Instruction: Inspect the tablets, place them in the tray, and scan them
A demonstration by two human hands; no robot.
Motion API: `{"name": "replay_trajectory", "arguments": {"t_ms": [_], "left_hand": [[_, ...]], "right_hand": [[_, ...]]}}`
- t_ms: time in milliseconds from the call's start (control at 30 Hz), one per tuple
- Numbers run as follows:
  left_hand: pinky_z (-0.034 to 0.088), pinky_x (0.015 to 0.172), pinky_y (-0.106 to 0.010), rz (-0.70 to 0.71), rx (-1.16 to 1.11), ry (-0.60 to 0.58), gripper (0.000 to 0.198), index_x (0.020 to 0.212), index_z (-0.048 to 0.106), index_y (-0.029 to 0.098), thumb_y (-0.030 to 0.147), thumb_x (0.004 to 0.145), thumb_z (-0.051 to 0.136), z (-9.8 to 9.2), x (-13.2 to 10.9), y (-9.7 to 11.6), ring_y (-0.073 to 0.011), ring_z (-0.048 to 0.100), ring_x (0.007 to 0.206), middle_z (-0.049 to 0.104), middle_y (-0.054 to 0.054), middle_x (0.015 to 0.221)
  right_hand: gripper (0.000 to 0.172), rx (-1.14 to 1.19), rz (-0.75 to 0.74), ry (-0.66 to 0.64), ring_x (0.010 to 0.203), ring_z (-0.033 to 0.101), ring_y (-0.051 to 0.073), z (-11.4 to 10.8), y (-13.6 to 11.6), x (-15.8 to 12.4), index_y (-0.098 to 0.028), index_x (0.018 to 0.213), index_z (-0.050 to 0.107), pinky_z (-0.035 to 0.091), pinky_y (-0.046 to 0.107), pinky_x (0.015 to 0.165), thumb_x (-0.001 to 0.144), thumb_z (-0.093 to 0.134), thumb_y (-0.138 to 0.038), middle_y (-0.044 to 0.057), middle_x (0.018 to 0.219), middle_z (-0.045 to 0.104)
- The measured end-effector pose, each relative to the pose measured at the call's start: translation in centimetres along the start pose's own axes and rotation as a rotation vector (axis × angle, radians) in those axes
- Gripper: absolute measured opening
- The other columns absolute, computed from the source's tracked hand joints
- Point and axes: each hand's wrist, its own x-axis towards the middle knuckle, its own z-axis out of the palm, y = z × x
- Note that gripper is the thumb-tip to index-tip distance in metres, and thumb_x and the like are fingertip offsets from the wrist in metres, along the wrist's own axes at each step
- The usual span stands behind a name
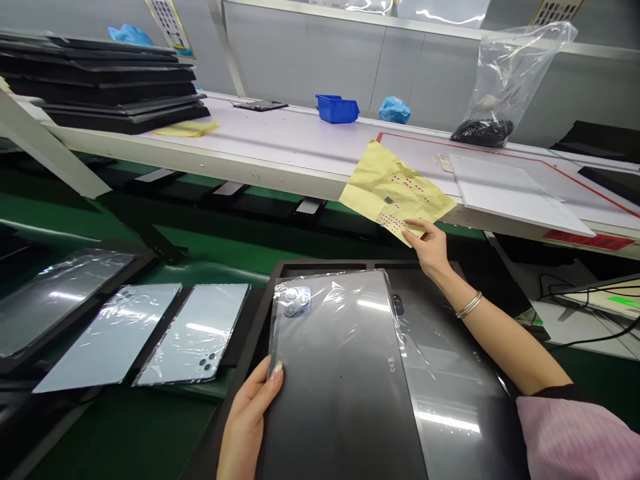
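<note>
**Q:** What has the left hand got?

**A:** The person's left hand [247, 417] is closed around the lower edge of a dark slab [340, 380], shaped like a large phone and wrapped in clear film, with a pale blue camera patch [297, 301] at its upper corner. The slab sits over a black tray [325, 267], so the grip probably serves to steady it.

**Q:** And the right?

**A:** The right hand [430, 250] is nearly closed, pinching a yellow sheet [395, 190] dotted with red marks between thumb and fingers. The sheet's far end reaches over a white bench [270, 147] — the pinch seems to keep it up, clear of the slab.

**Q:** What lies around them?

**A:** A second dark slab [450, 373] lies just to the right, and two pale blue slabs in film [160, 333] lie side by side to the left, probably set apart to keep their faces from rubbing. On the bench are a blue bin [337, 109], a clear bag [510, 80] and a stack of black trays [100, 87]. A bangle [469, 305] circles the right wrist.
</note>
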Motion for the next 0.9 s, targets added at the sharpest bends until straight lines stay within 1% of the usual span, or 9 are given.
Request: {"name": "replay_trajectory", "arguments": {"t_ms": [133, 233, 467, 600, 667, 733, 800, 867, 900], "left_hand": [[0.059, 0.072, -0.034, 0.001, 0.006, 0.003, 0.069, 0.111, 0.069, 0.019, 0.05, 0.051, 0.083, -0.3, 0.3, -0.2, -0.0318, 0.069, 0.088, 0.075, -0.003, 0.081], [0.058, 0.071, -0.033, 0.013, 0.015, 0.0, 0.067, 0.11, 0.069, 0.018, 0.05, 0.052, 0.083, -0.3, 0.3, -0.3, -0.031, 0.069, 0.086, 0.075, -0.004, 0.079], [0.056, 0.068, -0.029, 0.011, -0.074, -0.065, 0.054, 0.102, 0.07, 0.017, 0.043, 0.057, 0.083, -0.1, -0.4, 0.1, -0.0273, 0.069, 0.082, 0.074, -0.003, 0.081], [0.053, 0.065, -0.027, 0.016, -0.13, -0.131, 0.043, 0.093, 0.069, 0.017, 0.04, 0.059, 0.083, -0.3, -0.6, -0.1, -0.0245, 0.068, 0.076, 0.072, -0.004, 0.079], [0.052, 0.064, -0.026, 0.038, -0.142, -0.162, 0.038, 0.087, 0.067, 0.017, 0.04, 0.061, 0.082, -0.5, -0.7, -0.3, -0.0223, 0.066, 0.072, 0.071, -0.003, 0.077], [0.05, 0.063, -0.025, 0.06, -0.153, -0.187, 0.033, 0.081, 0.065, 0.017, 0.039, 0.062, 0.081, -0.6, -0.7, -0.4, -0.0185, 0.063, 0.067, 0.068, -0.002, 0.072], [0.047, 0.061, -0.023, 0.077, -0.156, -0.209, 0.029, 0.076, 0.063, 0.017, 0.039, 0.064, 0.079, -0.7, -0.8, -0.5, -0.0148, 0.057, 0.061, 0.062, 0.0, 0.065], [0.045, 0.06, -0.023, 0.104, -0.152, -0.229, 0.028, 0.073, 0.063, 0.017, 0.039, 0.066, 0.078, -0.7, -0.9, -0.5, -0.013, 0.053, 0.058, 0.059, 0.001, 0.063], [0.044, 0.06, -0.023, 0.121, -0.15, -0.237, 0.027, 0.073, 0.063, 0.017, 0.04, 0.067, 0.077, -0.8, -1.0, -0.5, -0.0128, 0.052, 0.059, 0.059, 0.001, 0.064]], "right_hand": [[0.019, -0.036, -0.045, 0.059, 0.082, 0.064, 0.022, 0.8, -0.2, 0.1, -0.019, 0.081, 0.072, 0.052, 0.036, 0.079, 0.071, 0.072, -0.034, 0.006, 0.085, 0.071], [0.017, -0.072, -0.072, 0.094, 0.082, 0.066, 0.022, 0.9, -0.7, 0.0, -0.018, 0.079, 0.072, 0.052, 0.037, 0.084, 0.07, 0.074, -0.033, 0.006, 0.082, 0.072], [0.02, -0.113, -0.108, 0.141, 0.075, 0.067, 0.023, 0.9, -1.8, -0.6, -0.018, 0.078, 0.071, 0.056, 0.038, 0.073, 0.072, 0.073, -0.036, 0.006, 0.077, 0.071], [0.02, -0.13, -0.137, 0.112, 0.071, 0.066, 0.022, 0.4, -1.7, -0.7, -0.02, 0.074, 0.069, 0.056, 0.039, 0.073, 0.072, 0.073, -0.039, 0.005, 0.073, 0.069], [0.02, -0.166, -0.147, 0.084, 0.072, 0.064, 0.022, -0.1, -1.6, -0.8, -0.02, 0.074, 0.07, 0.054, 0.041, 0.078, 0.071, 0.074, -0.04, 0.004, 0.072, 0.067], [0.023, -0.217, -0.117, 0.098, 0.079, 0.063, 0.023, -0.8, -1.8, -1.5, -0.02, 0.075, 0.071, 0.052, 0.043, 0.083, 0.068, 0.076, -0.041, 0.006, 0.082, 0.066], [0.026, -0.229, -0.021, 0.157, 0.089, 0.062, 0.025, -1.4, -2.8, -2.9, -0.018, 0.075, 0.071, 0.051, 0.043, 0.086, 0.066, 0.078, -0.041, 0.009, 0.096, 0.062], [0.024, -0.178, 0.08, 0.171, 0.098, 0.06, 0.027, -1.7, -4.8, -4.8, -0.019, 0.076, 0.07, 0.051, 0.042, 0.084, 0.068, 0.077, -0.04, 0.012, 0.103, 0.059], [0.021, -0.146, 0.095, 0.119, 0.103, 0.059, 0.028, -1.7, -6.2, -5.8, -0.02, 0.077, 0.07, 0.051, 0.041, 0.083, 0.072, 0.075, -0.039, 0.012, 0.104, 0.059]]}}
